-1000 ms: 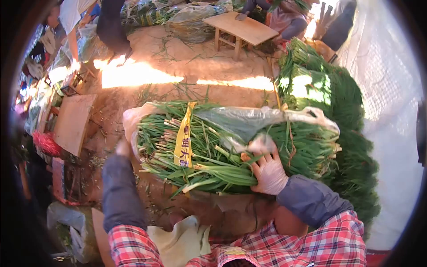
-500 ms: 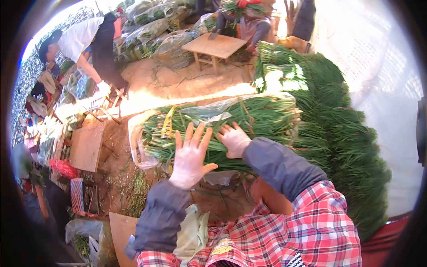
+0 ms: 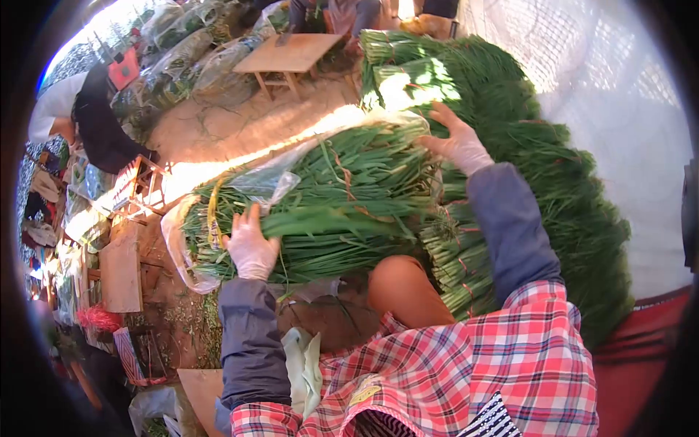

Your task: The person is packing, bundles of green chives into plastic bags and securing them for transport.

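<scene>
In front of me, a large pile of long green chives [image 3: 342, 240] lies in an opened clear plastic bag [image 3: 273, 175]. My left hand [image 3: 251, 247], in a thin pale glove, rests on the near left part of the pile with its fingers apart. A blurred tuft of leaves lies just right of its thumb. My right hand [image 3: 462, 146], gloved alike, is at the far right end of the pile, beside the bag's edge. Its thumb and fingers are spread, and I see nothing held in it. A yellow strip [image 3: 213, 215] lies across the pile's left end.
Tied chive bundles [image 3: 539, 189] are stacked along the right, by a white sheet wall [image 3: 619, 109]. A low wooden table [image 3: 289, 54] stands ahead, with filled plastic bags [image 3: 175, 65] behind it. A person [image 3: 102, 116] bends over at left. My knee [image 3: 408, 291] is below the pile.
My hands have moved apart: the left slid left and down, the right went up to the pile's right end. The view has shifted right, and the person at left stands further to the edge.
</scene>
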Demonstrator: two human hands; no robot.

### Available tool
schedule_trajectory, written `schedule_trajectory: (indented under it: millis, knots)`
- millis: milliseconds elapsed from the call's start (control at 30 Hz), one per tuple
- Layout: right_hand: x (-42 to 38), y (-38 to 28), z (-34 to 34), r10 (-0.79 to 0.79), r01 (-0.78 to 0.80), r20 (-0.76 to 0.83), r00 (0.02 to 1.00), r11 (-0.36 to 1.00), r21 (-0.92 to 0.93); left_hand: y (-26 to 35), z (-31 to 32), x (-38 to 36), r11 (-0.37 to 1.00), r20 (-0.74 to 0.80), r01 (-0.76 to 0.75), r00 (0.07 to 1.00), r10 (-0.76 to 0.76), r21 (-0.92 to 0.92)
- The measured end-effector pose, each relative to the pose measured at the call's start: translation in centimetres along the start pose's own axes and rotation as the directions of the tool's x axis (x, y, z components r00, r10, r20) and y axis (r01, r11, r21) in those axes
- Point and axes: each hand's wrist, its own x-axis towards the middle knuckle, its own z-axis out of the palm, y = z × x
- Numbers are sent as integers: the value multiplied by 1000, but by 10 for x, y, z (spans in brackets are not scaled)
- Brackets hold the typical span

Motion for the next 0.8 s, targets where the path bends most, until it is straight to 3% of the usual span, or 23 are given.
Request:
schedule_trajectory:
  millis: [100,133,233,333,367,467,500,600,633,733,800]
  knots:
    - [-25,62,9,240,-320,264,934,891,322,3,6,6,997,-22,-11,1000,12,79]
    - [-33,66,14,273,-335,368,889,935,115,4,8,5,997,-49,-11,999,15,78]
    - [-58,72,33,323,-306,285,902,946,-103,1,18,5,997,-106,-32,994,40,73]
    - [-72,77,16,362,-450,276,890,793,410,-2,14,6,995,-80,-57,995,64,81]
    - [-73,103,12,344,-425,251,905,774,469,-3,12,6,994,-70,-69,995,74,81]
    - [-97,110,-7,288,-367,346,893,911,188,-8,12,8,994,-55,-85,995,89,68]
    - [-101,112,-7,281,-275,390,877,959,-73,-8,13,9,995,-60,-81,995,85,60]
    - [-115,122,23,297,-150,378,877,916,-372,-7,14,9,996,-50,-74,996,76,43]
    - [-119,123,36,218,-76,299,929,904,-421,-7,13,9,996,-45,-75,996,77,44]
    - [-120,108,60,468,-273,280,838,804,-528,-9,6,9,995,-14,-96,995,96,-4]
    - [-126,124,68,375,-140,290,881,790,-597,-7,-2,6,992,13,-106,994,107,-65]
